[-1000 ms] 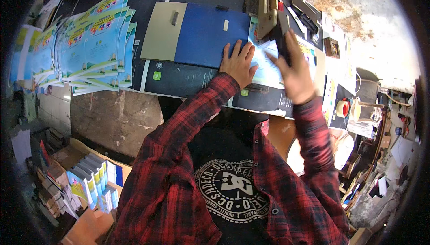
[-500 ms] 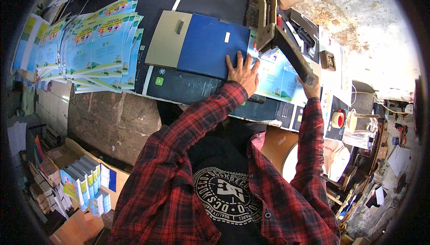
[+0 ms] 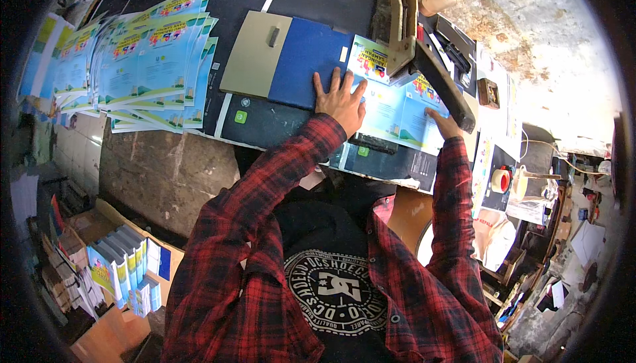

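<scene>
A light-blue printed cover sheet (image 3: pixel 383 108) with green and yellow artwork lies on the dark work table, partly beneath a dark metal lever (image 3: pixel 445 90). My left hand (image 3: pixel 340 102) is palm down with fingers spread, across the sheet's left part and the edge of a blue board (image 3: pixel 301 58). At the sheet's right edge is my right hand (image 3: pixel 446 125), beside the lever's end. Its thumb lies on top of the sheet, and the other fingers are mostly hidden. A grey-beige panel (image 3: pixel 248 58) with a small handle adjoins the blue board.
Several similar printed sheets (image 3: pixel 142 64) lie fanned out on the left of the table. Tape rolls (image 3: pixel 501 180) stand at the right. A small wooden box (image 3: pixel 488 93) sits beyond the lever. Low on the left, a carton (image 3: pixel 173 267) stands by bundled booklets (image 3: pixel 126 263).
The cover sheet has slid left, showing more of its artwork beside the blue board. Both hands have shifted left; the right one now reaches farther left of the lever's end.
</scene>
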Available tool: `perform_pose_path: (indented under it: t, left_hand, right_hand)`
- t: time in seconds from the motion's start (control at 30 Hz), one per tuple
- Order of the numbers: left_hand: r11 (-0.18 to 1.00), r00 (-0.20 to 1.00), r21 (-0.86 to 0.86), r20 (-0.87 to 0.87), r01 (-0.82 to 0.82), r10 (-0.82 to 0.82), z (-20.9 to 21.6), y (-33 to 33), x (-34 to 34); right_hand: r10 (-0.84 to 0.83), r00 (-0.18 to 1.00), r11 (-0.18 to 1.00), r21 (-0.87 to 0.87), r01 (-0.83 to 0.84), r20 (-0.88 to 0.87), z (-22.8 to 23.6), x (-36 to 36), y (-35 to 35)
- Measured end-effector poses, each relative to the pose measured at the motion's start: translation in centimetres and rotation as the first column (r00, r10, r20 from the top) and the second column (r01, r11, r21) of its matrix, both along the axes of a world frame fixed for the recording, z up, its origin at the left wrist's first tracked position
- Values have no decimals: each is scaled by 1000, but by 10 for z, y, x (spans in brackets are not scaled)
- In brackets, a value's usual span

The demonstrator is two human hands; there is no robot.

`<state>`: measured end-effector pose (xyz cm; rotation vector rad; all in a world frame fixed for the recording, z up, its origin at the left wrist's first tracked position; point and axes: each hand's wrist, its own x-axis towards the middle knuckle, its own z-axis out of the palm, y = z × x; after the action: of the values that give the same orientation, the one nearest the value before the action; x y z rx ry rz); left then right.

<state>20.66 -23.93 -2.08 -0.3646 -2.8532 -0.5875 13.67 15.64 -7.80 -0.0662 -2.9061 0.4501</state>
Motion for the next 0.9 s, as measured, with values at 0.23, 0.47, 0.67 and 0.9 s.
perform_pose_path:
  t: [0.23, 0.47, 0.67, 0.9]
  left_hand:
    - [1000, 1000, 13, -22, -14, 14, -3, -7, 0]
    - [1000, 1000, 24, -1, 3, -3, -2, -6, -1]
    - [999, 999, 4, 12, -35, 35, -1, -6, -1]
    - [999, 1000, 15, 1, -29, 29, -5, -3, -1]
  right_hand:
    - [-128, 973, 992, 15, 128, 192, 54, 16, -55]
    - [120, 990, 993, 16, -119, -74, 85, -13, -27]
    - [375, 923, 851, -362, -379, -84, 298, 14, -215]
    - [447, 894, 875, 194, -444, 32, 216, 55, -229]
